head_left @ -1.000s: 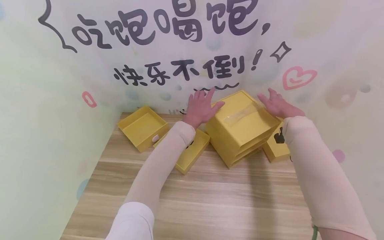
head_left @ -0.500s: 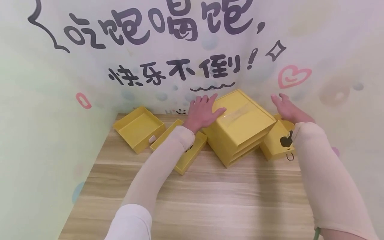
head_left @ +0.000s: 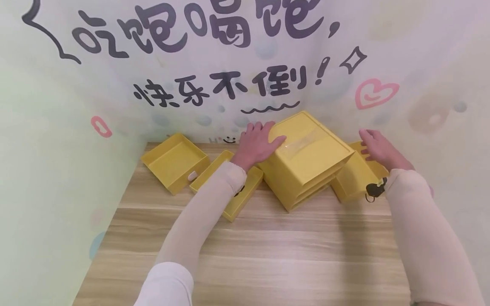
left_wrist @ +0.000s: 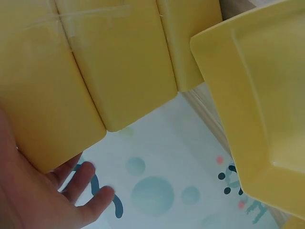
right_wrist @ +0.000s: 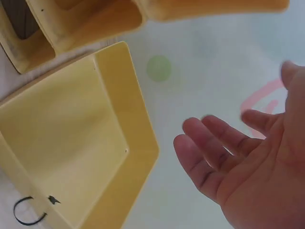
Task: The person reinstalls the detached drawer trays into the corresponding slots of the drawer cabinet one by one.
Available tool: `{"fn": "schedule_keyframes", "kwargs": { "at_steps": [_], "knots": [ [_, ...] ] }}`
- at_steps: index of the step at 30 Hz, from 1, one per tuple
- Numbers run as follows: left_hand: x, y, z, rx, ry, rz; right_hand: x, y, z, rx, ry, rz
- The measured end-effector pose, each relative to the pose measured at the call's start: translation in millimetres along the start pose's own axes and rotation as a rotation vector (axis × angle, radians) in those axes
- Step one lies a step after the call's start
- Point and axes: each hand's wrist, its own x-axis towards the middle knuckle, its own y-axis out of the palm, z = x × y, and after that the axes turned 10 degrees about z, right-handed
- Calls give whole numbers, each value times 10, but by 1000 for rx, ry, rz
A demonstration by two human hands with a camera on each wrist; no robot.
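A yellow cabinet [head_left: 306, 165] with open slots in its front stands askew near the back wall. My left hand [head_left: 254, 144] rests against its upper left edge, thumb on top; in the left wrist view the fingers [left_wrist: 82, 180] reach past the cabinet's back edge. To the right lies a yellow drawer [head_left: 354, 178] with a black figure and a ring-shaped pull on its front. My right hand [head_left: 380, 148] hovers at the drawer's far end. In the right wrist view that hand [right_wrist: 257, 167] shows its palm, fingers loosely bent and apart from the drawer [right_wrist: 71, 133].
Two more yellow drawers lie left of the cabinet: one at the far left [head_left: 174, 157], and a shallow one [head_left: 243, 204] partly under my left forearm. Printed cloth walls [head_left: 214, 123] close off the back and sides of the wooden table [head_left: 268, 263].
My right hand has moved right and down, away from the cabinet's top. The right drawer's printed front has shifted rightward. My left hand stays at the cabinet, and the view has drifted slightly.
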Motion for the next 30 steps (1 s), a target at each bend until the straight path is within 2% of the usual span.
{"fn": "schedule_keyframes", "kwargs": {
  "at_steps": [6, 14, 22, 30],
  "knots": [
    [-17, 3, -1, -125, -13, 33, -48, 40, -268, -25, 7, -56],
    [-14, -1, 26, -135, -30, 15, -141, 117, -517, -9, 21, -121],
    [4, 3, 29, -135, -32, 9, -248, 334, -789, 18, 98, -360],
    [23, 22, 36, -148, -37, 2, -306, 466, -1117, 89, 162, -394]
  ]
}}
